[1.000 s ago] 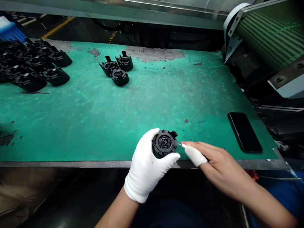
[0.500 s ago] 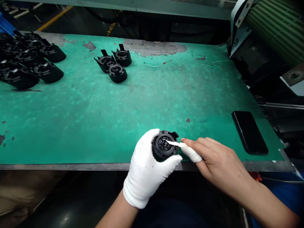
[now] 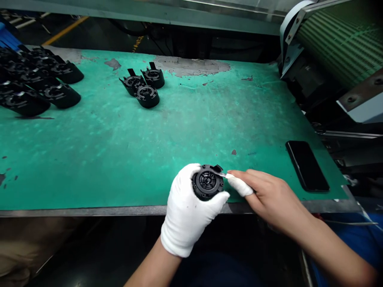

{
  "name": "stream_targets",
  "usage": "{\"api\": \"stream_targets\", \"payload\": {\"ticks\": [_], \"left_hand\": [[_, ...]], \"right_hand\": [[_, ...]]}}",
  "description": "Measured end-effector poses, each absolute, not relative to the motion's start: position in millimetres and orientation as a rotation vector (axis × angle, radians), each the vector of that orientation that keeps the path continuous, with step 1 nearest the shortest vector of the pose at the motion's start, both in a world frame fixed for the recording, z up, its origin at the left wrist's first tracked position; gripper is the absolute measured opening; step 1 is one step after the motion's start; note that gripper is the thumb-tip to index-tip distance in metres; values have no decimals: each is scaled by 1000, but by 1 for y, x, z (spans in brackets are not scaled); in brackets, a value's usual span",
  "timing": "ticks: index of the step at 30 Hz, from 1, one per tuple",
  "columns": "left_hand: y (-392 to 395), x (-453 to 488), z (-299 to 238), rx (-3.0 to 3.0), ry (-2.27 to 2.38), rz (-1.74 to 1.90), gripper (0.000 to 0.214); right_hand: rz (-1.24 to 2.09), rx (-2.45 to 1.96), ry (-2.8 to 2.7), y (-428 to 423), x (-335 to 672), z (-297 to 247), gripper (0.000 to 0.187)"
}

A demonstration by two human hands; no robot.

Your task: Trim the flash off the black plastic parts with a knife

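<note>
My left hand [image 3: 187, 211], in a white glove, is closed round a round black plastic part [image 3: 207, 182] and holds it over the near edge of the green table [image 3: 125, 143], its ribbed face turned up. My right hand [image 3: 271, 197] is bare, with white wrapping on the thumb tip. It pinches a small thin blade [image 3: 223, 174] whose tip touches the part's upper right rim, beside a small tab.
Three similar black parts [image 3: 143, 85] sit at the table's far middle. A larger heap of black parts [image 3: 32, 85] fills the far left. A black phone [image 3: 306, 165] lies flat at the right. A machine with a green ribbed belt [image 3: 341, 40] stands at the far right.
The blade tip moved from the part's right edge to its centre, then back to the upper right rim. The left hand kept its grip on the part.
</note>
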State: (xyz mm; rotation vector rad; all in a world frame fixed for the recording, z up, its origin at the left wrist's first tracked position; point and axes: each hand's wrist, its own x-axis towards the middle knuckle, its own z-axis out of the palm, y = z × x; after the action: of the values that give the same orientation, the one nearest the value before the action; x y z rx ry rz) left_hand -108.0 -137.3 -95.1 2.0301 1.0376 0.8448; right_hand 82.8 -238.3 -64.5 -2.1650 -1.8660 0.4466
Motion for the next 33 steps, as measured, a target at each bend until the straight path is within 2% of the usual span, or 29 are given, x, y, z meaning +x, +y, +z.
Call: {"api": "stream_targets", "payload": {"ticks": [3,6,10,15,19,22,26,33], "left_hand": [[-141,-109,-98,2005,1060,887,68],[-142,-109,-98,1992,1072,903,65],[-143,-106,-96,2008,1093,915,58],[-149,-99,-101,1989,1157,1008,60],[-153,-99,-105,1984,1197,1037,64],[-146,-106,-101,2036,1094,938,63],[-123,-119,-85,2111,939,708,62],[-89,-129,-69,2121,876,355,77]], "right_hand": [[535,-2122,-1921,-253,86,-59,37],[569,-2146,-2009,-262,84,-58,37],[416,-2279,-2024,-261,77,-60,38],[199,-2411,-1939,-258,65,-63,38],[332,-2341,-1830,-260,65,-61,37],[450,-2225,-1747,-260,78,-54,35],[543,-2148,-1967,-251,101,-50,36],[623,-2031,-2225,-228,115,-54,37]]}}
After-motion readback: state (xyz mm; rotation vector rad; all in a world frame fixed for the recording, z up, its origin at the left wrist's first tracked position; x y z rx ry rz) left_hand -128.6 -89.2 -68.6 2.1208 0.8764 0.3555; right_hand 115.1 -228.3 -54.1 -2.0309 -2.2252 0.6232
